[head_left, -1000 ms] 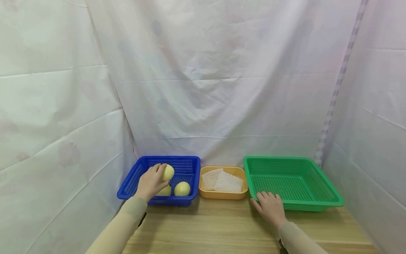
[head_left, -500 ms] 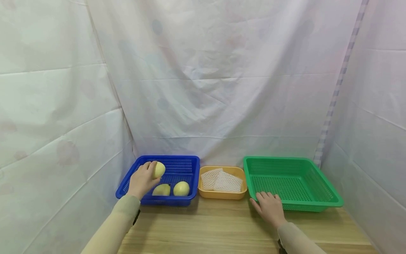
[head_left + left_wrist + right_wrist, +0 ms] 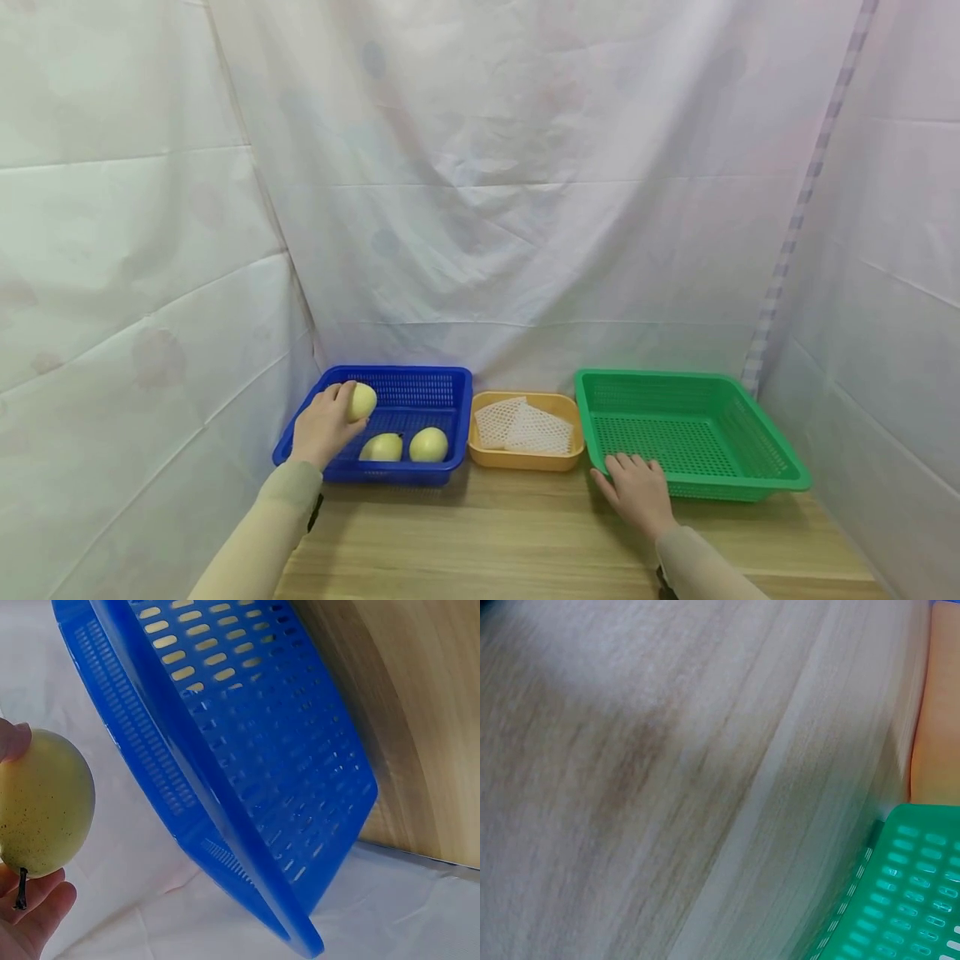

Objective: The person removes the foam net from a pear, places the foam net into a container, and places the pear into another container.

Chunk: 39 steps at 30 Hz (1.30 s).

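In the head view my left hand (image 3: pixel 324 427) grips a pale yellow-green pear (image 3: pixel 362 402) above the left part of the blue basket (image 3: pixel 405 473). The left wrist view shows this pear (image 3: pixel 49 806) close up, speckled, its dark stem hanging downward, with fingertips (image 3: pixel 56 904) on its lower side. Two more pears lie in the basket near its front wall: one with a stem (image 3: pixel 382 447) and a rounder-looking one (image 3: pixel 429 445). My right hand (image 3: pixel 639 493) rests on the front left corner of the green basket (image 3: pixel 738 482), fingers lying over the rim.
Between the baskets stands a small orange tray (image 3: pixel 525 460) with white foam net sleeves (image 3: pixel 542 430) in it. All three containers stand on a wooden table (image 3: pixel 517 533). White cloth (image 3: pixel 480 208) hangs behind and on both sides.
My left hand has moved left with the pear, away from the two pears in the blue basket, which now show more fully. The right hand stays on the green rim.
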{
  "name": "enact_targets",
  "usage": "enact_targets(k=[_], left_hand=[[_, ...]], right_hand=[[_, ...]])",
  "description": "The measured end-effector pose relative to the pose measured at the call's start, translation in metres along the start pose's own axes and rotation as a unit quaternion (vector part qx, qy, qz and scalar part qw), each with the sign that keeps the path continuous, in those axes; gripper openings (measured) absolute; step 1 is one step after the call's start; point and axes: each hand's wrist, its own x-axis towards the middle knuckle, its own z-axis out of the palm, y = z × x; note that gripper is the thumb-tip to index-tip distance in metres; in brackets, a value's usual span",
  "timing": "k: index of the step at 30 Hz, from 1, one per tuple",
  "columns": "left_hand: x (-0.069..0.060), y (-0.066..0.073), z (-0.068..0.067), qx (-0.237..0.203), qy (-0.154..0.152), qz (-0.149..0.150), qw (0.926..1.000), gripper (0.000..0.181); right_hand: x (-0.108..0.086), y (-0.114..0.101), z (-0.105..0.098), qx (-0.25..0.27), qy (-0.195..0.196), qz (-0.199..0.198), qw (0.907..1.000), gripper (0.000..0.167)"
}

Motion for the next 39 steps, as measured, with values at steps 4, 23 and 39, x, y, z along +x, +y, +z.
enact_targets(k=[4, 23, 39], left_hand=[[-0.001, -0.003, 0.002, -0.003, -0.006, -0.005, 1.0000, 0.069], [-0.006, -0.013, 0.011, 0.002, -0.051, -0.052, 0.9973, 0.069], [-0.009, -0.017, 0.018, -0.004, -0.095, -0.088, 0.9916, 0.066]], right_hand=[[-0.001, 0.000, 0.000, 0.000, -0.003, 0.001, 1.0000, 0.033], [-0.001, 0.001, 0.003, -0.004, 0.014, -0.006, 0.9999, 0.031], [-0.001, 0.002, 0.003, -0.007, 0.010, -0.002, 0.9999, 0.032]])
